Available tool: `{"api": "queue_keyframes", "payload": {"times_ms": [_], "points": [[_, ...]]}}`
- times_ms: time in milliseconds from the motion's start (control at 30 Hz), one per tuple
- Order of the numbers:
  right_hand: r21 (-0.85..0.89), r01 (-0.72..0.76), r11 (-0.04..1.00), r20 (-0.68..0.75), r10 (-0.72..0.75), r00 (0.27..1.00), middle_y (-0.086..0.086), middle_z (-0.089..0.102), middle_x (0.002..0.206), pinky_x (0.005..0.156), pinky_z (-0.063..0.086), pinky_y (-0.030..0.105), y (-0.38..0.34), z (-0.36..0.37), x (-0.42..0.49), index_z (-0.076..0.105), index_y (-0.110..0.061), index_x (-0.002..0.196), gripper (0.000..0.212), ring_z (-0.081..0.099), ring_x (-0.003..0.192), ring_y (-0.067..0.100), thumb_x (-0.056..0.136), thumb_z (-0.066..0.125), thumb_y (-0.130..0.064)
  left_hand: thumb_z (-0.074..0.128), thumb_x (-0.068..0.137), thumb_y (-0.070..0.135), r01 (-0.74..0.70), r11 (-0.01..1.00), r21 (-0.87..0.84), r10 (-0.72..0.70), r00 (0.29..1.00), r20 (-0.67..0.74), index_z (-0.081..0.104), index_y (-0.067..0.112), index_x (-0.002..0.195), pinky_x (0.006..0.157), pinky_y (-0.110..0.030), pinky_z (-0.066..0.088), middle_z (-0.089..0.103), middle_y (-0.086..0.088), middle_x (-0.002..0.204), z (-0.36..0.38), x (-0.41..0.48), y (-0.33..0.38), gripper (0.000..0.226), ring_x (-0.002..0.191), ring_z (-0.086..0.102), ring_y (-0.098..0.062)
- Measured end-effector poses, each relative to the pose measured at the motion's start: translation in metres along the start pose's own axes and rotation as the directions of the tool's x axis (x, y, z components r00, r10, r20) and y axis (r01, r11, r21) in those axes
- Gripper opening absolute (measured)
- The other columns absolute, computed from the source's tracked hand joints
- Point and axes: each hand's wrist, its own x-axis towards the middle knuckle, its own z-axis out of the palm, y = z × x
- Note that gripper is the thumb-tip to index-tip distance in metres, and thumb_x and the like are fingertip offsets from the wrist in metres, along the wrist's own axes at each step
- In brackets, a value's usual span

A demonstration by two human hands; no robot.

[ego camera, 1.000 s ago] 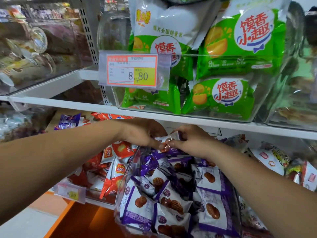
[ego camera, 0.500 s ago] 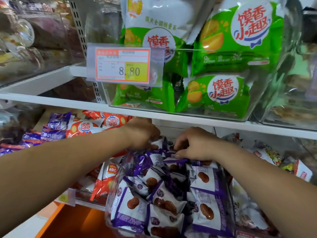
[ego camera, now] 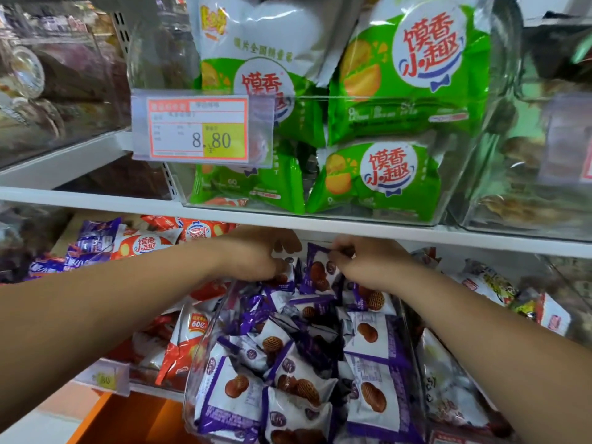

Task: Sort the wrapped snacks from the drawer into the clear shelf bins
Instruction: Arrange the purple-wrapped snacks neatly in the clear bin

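- Our left hand [ego camera: 256, 259] grips a white snack pack [ego camera: 286, 248].
- Our right hand [ego camera: 368, 265] pinches a purple snack pack [ego camera: 317, 270].
- Both reach over the clear bin [ego camera: 205, 354].

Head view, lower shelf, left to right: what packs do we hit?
red snack packs → purple snack packs in the clear bin → white-and-yellow snack packs
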Motion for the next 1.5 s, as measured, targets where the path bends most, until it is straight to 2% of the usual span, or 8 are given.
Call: {"api": "queue_keyframes", "payload": {"times_ms": [133, 367, 467, 600, 767, 1133, 1267, 1500], "points": [[0.063, -0.006, 0.998, -0.010, 0.007, 1.000, -0.019, 0.064, 0.107, 0.091, 0.050, 0.031, 0.004, 0.002, -0.002, 0.061, -0.046, 0.100, 0.012, 0.060, 0.105, 0.012, 0.102, 0.050, -0.050, 0.072, 0.091, 0.031, -0.030, 0.986, -0.163, 0.031, 1.000, 0.000, 0.060, 0.032, 0.132, 0.081, -0.009, 0.044, 0.069, 0.019, 0.112, 0.006, 0.002, 0.009, 0.043, 0.103, 0.063, -0.004], [0.217, -0.038, 0.975, -0.021, 0.044, 0.999, -0.014, 0.068, 0.093, 0.068, 0.043, 0.025, -0.008, 0.001, -0.005, 0.067, -0.034, 0.097, 0.024, 0.060, 0.087, 0.008, 0.099, 0.054, -0.054, 0.067, 0.095, 0.046, 0.006, 0.953, -0.303, 0.007, 0.999, 0.044, 0.059, 0.043, 0.128, 0.096, -0.013, 0.045, 0.064, 0.023, 0.120, 0.001, -0.001, 0.020, 0.034, 0.105, 0.061, 0.001], [0.196, -0.090, 0.976, -0.037, 0.099, 0.994, -0.009, 0.070, 0.113, 0.090, 0.052, 0.033, -0.008, -0.001, -0.008, 0.072, -0.031, 0.108, 0.030, 0.064, 0.102, 0.014, 0.092, 0.062, -0.056, 0.062, 0.100, 0.041, 0.042, 0.935, -0.353, -0.019, 0.998, 0.068, 0.065, 0.037, 0.119, 0.097, -0.024, 0.051, 0.071, 0.019, 0.116, -0.001, -0.001, 0.015, 0.020, 0.097, 0.069, 0.003], [0.220, -0.032, 0.975, -0.112, 0.058, 0.992, -0.018, 0.066, 0.115, 0.088, 0.048, 0.028, 0.000, 0.003, -0.011, 0.068, -0.044, 0.110, 0.025, 0.061, 0.106, 0.009, 0.086, 0.075, -0.049, 0.072, 0.095, 0.029, 0.061, 0.803, -0.593, -0.060, 0.998, 0.020, 0.072, 0.025, 0.106, 0.079, -0.018, 0.058, 0.078, 0.008, 0.100, 0.011, 0.002, 0.010, 0.012, 0.086, 0.075, -0.007], [0.012, -0.015, 1.000, -0.104, 0.016, 0.994, -0.015, 0.064, 0.111, 0.087, 0.052, 0.033, 0.002, 0.010, -0.007, 0.069, -0.041, 0.109, 0.021, 0.060, 0.102, 0.014, 0.090, 0.071, -0.048, 0.081, 0.083, 0.027, -0.062, 0.995, -0.075, 0.051, 0.988, -0.143, 0.069, 0.025, 0.102, 0.074, -0.022, 0.049, 0.060, 0.017, 0.087, 0.014, 0.001, 0.001, 0.022, 0.087, 0.063, -0.011], [-0.222, 0.017, 0.975, -0.193, -0.061, 0.979, -0.009, 0.069, 0.124, 0.089, 0.045, 0.032, -0.006, 0.015, -0.007, 0.070, -0.043, 0.115, 0.023, 0.061, 0.115, 0.021, 0.092, 0.066, -0.042, 0.080, 0.087, 0.040, -0.206, 0.920, -0.334, 0.213, 0.977, -0.017, 0.076, 0.023, 0.084, 0.065, -0.026, 0.053, 0.075, 0.008, 0.080, 0.039, 0.000, 0.005, 0.018, 0.071, 0.068, -0.007], [-0.342, 0.013, 0.940, -0.173, -0.077, 0.982, -0.008, 0.069, 0.119, 0.088, 0.038, 0.029, -0.010, 0.017, -0.004, 0.072, -0.042, 0.111, 0.019, 0.060, 0.113, 0.022, 0.093, 0.067, -0.039, 0.083, 0.084, 0.029, -0.222, 0.944, -0.242, 0.251, 0.964, 0.094, 0.077, 0.028, 0.096, 0.067, -0.024, 0.055, 0.075, 0.014, 0.083, 0.042, -0.001, 0.016, 0.014, 0.074, 0.069, -0.003], [-0.376, 0.019, 0.926, -0.154, -0.083, 0.985, -0.007, 0.065, 0.115, 0.086, 0.029, 0.029, -0.010, 0.016, -0.003, 0.073, -0.037, 0.110, 0.020, 0.054, 0.117, 0.022, 0.093, 0.069, -0.047, 0.069, 0.095, 0.039, -0.071, 0.992, -0.102, 0.056, 0.988, -0.146, 0.068, 0.029, 0.116, 0.067, -0.009, 0.038, 0.064, 0.014, 0.098, 0.004, -0.008, -0.008, 0.024, 0.089, 0.060, -0.008]]}}
